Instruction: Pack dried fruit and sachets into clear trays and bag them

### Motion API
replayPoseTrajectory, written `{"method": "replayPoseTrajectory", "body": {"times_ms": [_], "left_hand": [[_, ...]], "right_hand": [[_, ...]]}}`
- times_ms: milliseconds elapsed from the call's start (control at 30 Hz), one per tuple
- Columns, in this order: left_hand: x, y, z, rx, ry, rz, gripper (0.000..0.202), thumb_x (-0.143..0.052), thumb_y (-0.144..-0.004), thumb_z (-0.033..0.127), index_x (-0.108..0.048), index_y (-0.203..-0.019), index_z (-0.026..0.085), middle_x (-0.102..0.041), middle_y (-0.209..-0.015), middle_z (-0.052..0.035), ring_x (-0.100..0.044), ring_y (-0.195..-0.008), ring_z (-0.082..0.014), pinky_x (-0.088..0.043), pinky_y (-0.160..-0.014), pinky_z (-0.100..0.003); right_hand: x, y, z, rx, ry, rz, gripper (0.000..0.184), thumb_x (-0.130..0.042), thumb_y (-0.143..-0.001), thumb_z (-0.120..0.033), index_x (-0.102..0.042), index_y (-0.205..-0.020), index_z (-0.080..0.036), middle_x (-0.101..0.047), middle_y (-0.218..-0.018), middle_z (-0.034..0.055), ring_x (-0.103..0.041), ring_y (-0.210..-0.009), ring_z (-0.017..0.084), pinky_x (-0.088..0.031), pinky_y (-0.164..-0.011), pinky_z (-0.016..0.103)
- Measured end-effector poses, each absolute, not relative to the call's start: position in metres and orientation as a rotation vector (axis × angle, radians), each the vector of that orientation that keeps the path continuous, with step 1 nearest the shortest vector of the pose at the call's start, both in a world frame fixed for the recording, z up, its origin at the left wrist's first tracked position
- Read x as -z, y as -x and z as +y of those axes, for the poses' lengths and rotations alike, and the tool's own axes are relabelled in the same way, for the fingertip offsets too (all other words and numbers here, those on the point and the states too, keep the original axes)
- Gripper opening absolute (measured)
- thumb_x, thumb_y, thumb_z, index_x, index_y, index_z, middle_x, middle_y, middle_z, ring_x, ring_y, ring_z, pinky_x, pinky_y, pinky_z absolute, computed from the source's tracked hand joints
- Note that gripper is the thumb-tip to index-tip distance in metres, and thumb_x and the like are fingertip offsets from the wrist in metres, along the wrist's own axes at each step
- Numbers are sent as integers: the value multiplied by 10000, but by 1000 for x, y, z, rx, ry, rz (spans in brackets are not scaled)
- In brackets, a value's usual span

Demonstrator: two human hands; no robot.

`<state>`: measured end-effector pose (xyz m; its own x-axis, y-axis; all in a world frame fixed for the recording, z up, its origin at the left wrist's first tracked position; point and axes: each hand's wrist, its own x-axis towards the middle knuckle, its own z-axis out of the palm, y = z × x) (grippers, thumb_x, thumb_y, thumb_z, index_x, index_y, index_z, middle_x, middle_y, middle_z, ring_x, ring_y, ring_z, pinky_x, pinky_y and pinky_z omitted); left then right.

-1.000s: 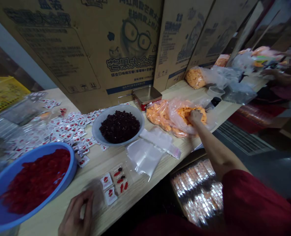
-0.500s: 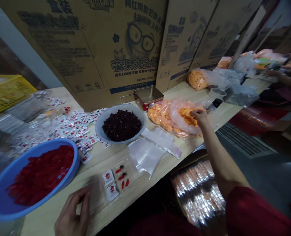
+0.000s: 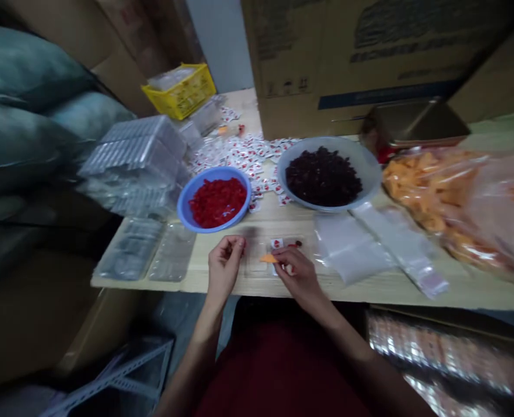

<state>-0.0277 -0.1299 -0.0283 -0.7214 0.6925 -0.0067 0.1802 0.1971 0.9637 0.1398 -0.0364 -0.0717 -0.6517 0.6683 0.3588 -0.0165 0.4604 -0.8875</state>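
Observation:
Between my right hand's thumb and fingers is an orange piece of dried mango, over a clear plastic tray. White sachets with a red print and small red and dark fruit pieces lie in the tray, partly covered by that hand. My left hand is at the tray's left side, fingertips pinched together; what they hold, if anything, cannot be made out. Just behind it stands a blue bowl of red dried fruit.
A pale bowl holds dark dried fruit. Right of it lie clear bags and a large bag of orange pieces. Scattered sachets, a yellow basket, stacked clear trays and a carton stand behind.
My right hand has come back from the bag of orange pieces to the tray, now holding one piece. The view has swung left. My left hand stays beside the tray.

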Motion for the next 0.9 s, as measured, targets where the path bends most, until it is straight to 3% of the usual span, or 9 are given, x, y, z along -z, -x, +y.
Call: {"method": "replayPoseTrajectory", "body": {"times_ms": [233, 433, 567, 667, 767, 900], "left_hand": [[53, 41, -179, -1471, -819, 2131, 260, -578, -921, 409, -658, -924, 162, -656, -824, -36, -582, -759, -150, -463, -736, -261], [71, 24, -176, -980, -1393, 2170, 167, -594, -915, 270, -693, -1037, 214, -654, -1090, -83, -556, -1068, -235, -443, -957, -385], [75, 27, -167, -730, -1601, 2256, 153, -588, -897, 213, -689, -1011, 205, -664, -1016, -94, -537, -985, -258, -446, -884, -413], [80, 34, -164, -584, -1773, 2234, 139, -588, -892, 254, -700, -967, 220, -684, -993, -95, -557, -921, -263, -435, -838, -415], [96, 49, -160, -543, -1899, 2220, 196, -570, -896, 352, -709, -979, 242, -706, -997, -85, -576, -907, -274, -433, -808, -406], [120, 67, -149, -517, -1983, 2231, 298, -524, -878, 410, -705, -1022, 222, -697, -1074, -109, -608, -932, -287, -456, -830, -430]], "right_hand": [[117, -103, -52, -826, 299, -2440, 253, -427, -994, -141, -670, -985, -212, -675, -1049, 93, -612, -1016, 235, -522, -901, 399], [120, -106, -61, -755, 266, -2566, 166, -531, -978, -188, -683, -1042, -205, -682, -1035, 81, -591, -1005, 238, -511, -889, 404], [98, -118, -62, -705, 280, -2566, 157, -553, -969, -164, -696, -983, -229, -711, -966, 45, -612, -967, 218, -444, -987, 445], [68, -150, -52, -716, 390, -2470, 161, -555, -976, -184, -688, -1032, -256, -733, -1003, 21, -634, -1006, 200, -390, -1052, 460], [37, -209, -17, -655, 672, -2247, 203, -537, -981, -211, -666, -1127, -268, -731, -1073, 28, -641, -1044, 201, -419, -1023, 442], [8, -335, 71, -264, 1180, -1826, 216, -542, -948, -257, -693, -1101, -230, -722, -1094, 83, -644, -1049, 240, -471, -959, 434]]}}
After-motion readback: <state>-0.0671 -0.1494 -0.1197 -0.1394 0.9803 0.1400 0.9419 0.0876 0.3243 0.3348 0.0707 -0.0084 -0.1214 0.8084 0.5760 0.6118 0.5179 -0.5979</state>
